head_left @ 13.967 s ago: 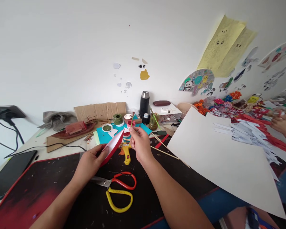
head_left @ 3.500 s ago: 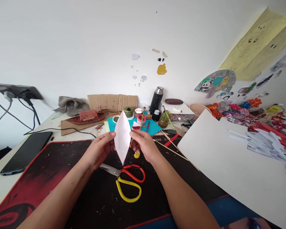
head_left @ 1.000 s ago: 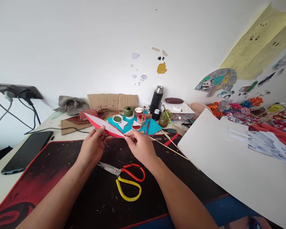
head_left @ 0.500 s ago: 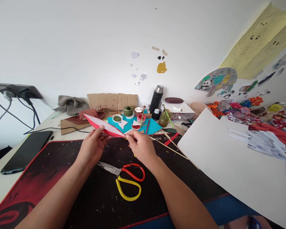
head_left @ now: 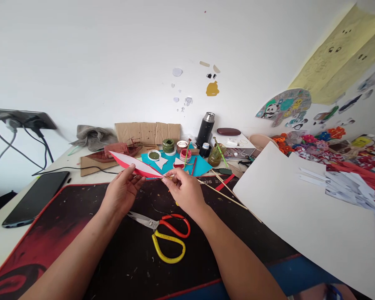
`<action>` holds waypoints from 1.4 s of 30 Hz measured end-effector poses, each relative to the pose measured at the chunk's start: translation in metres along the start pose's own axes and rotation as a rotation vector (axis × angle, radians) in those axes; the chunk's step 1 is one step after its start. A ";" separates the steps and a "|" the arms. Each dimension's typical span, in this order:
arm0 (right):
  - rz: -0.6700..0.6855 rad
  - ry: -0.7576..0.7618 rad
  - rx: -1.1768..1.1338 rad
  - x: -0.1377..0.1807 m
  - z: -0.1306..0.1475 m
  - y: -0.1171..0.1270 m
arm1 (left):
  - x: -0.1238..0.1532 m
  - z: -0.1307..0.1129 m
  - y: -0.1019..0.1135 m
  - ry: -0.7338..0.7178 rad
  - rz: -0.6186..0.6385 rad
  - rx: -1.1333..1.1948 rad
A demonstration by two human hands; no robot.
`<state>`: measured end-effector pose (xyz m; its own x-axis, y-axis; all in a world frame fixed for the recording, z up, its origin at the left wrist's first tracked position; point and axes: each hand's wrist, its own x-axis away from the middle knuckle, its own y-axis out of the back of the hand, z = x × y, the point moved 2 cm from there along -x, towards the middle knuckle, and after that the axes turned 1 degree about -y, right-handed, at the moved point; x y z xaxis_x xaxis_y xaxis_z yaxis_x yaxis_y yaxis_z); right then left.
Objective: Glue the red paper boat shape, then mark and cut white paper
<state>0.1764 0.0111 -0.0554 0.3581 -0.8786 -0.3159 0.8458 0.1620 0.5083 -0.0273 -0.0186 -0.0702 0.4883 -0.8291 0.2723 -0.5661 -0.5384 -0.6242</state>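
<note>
A folded paper piece (head_left: 138, 164), red outside and white inside, narrows to a point at each end and is held up over the mat. My left hand (head_left: 122, 187) grips its lower edge near the middle, thumb over the paper and fingers beneath. At the right tip, my right hand (head_left: 184, 187) pinches the paper between thumb and forefinger. Below both hands, a pair of scissors (head_left: 156, 227) with one red and one yellow handle lies on the dark mat (head_left: 125, 258).
Behind the hands, paint jars (head_left: 168, 146) stand on blue paper (head_left: 203, 164) beside a black flask (head_left: 205, 130). Thin sticks (head_left: 226, 195) and a large white sheet (head_left: 287, 200) lie to the right. A phone (head_left: 36, 199) rests at the left.
The right fingers have shifted slightly at the paper's tip, and the paper's left end has dipped a little. The left hand keeps its hold; the scissors have not moved.
</note>
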 end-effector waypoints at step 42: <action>0.078 -0.278 -0.600 -0.008 -0.005 0.003 | 0.013 0.003 -0.006 0.104 0.308 0.014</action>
<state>0.1781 0.0212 -0.0552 0.3801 -0.9242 -0.0372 0.9236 0.3814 -0.0380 -0.0158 -0.0258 -0.0655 0.2249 -0.9639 0.1424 -0.6674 -0.2589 -0.6983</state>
